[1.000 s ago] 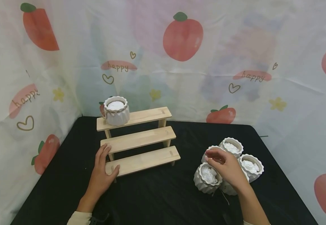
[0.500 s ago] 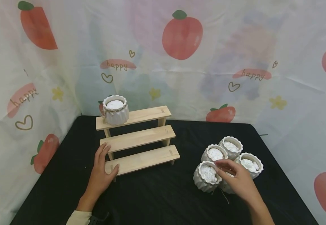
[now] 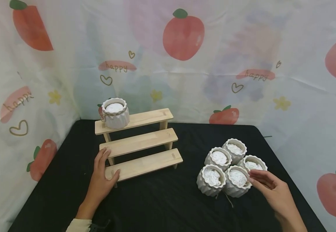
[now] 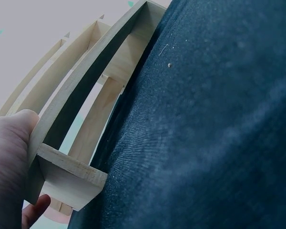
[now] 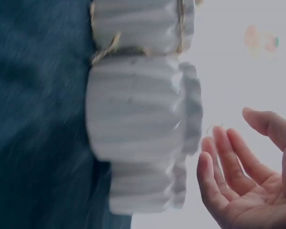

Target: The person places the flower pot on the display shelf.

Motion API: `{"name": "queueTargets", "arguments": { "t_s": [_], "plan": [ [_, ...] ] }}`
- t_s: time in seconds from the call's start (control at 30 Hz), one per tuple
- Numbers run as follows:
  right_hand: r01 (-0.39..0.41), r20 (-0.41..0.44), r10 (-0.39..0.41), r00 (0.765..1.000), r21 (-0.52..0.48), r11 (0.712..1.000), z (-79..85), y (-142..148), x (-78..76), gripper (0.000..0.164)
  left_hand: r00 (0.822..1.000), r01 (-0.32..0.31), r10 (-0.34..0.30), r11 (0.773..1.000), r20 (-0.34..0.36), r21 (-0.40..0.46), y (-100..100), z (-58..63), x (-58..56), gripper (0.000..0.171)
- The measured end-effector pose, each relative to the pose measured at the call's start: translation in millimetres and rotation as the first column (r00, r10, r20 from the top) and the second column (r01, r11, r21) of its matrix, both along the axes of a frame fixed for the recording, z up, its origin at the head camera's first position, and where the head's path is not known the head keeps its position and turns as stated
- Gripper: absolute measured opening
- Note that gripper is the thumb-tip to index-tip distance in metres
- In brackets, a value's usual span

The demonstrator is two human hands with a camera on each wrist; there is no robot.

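- Five white fluted pots [image 3: 210, 188], filled with white material [image 3: 218, 158], stand clustered on the black tabletop [image 3: 185, 212], right of the wooden stand [image 3: 139, 142]
- One more pot [image 3: 118, 120], twine [image 3: 116, 113] round its neck, sits at the left end of the stand's top step [image 3: 150, 116]
- Left hand [image 3: 100, 177] grips the stand's left end, thumb [image 3: 116, 175] on the bottom step [image 3: 150, 164], fingertips [image 3: 107, 151] at the middle step [image 3: 153, 139]
- Right hand [image 3: 275, 190], fingers [image 3: 259, 173] loosely bent and holding nothing, hovers just beside the front right pot [image 3: 236, 191]
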State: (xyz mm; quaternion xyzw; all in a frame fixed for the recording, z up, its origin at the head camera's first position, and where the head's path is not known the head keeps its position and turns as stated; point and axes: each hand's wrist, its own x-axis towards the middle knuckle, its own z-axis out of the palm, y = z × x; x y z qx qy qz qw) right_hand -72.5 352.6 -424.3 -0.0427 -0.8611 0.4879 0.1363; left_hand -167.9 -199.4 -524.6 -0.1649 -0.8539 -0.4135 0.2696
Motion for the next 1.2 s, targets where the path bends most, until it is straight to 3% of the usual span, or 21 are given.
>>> {"name": "queueTargets", "arguments": {
  "t_s": [0.2, 0.37, 0.47, 0.57, 0.7, 0.9, 1.03, 1.2],
  "plan": [
    [0.158, 0.064, -0.159, 0.985, 0.015, 0.987, -11.2, 13, 0.3, 0.05, 1.0, -0.003, 0.003, 1.0, -0.019, -0.003, -5, -1.2, -1.2, 0.096],
    [0.313, 0.14, -0.307, 0.942, -0.028, 0.949, -16.2, 24, -7.7, 0.049, 1.0, -0.003, 0.003, 1.0, -0.022, 0.013, -7, -2.3, -0.9, 0.096],
    [0.356, 0.201, -0.337, 0.92, -0.064, 0.932, -17.3, 32, -16.2, 0.055, 1.0, -0.006, 0.006, 1.0, -0.013, 0.015, -7, -3.3, -0.6, 0.095],
    [0.345, 0.243, -0.317, 0.917, -0.082, 0.935, -20.3, 38, -25.1, 0.073, 1.0, -0.011, 0.011, 1.0, -0.015, 0.008, -7, -2.9, -1.4, 0.095],
    [0.265, 0.264, -0.225, 0.938, -0.127, 0.956, -27.1, 42, -32.7, 0.092, 1.0, -0.004, 0.004, 1.0, -0.019, 0.005, -7, -1.5, -2.6, 0.095],
    [0.151, 0.252, -0.095, 0.963, -0.215, 0.965, -37.1, 45, -36.9, 0.097, 1.0, -0.006, 0.006, 1.0, 0.004, 0.001, -6, -2.8, -1.6, 0.095],
    [0.141, 0.227, -0.081, 0.971, -0.262, 0.955, -41.4, 47, -40.3, 0.098, 1.0, 0.002, -0.002, 1.0, 0.01, -0.001, -3, -3.1, -1.1, 0.094],
    [0.116, 0.169, -0.079, 0.983, -0.223, 0.968, -47.5, 50, -45.1, 0.096, 1.0, -0.002, 0.002, 1.0, 0.011, -0.005, -2, -1.3, -0.7, 0.094]
  ]
}}
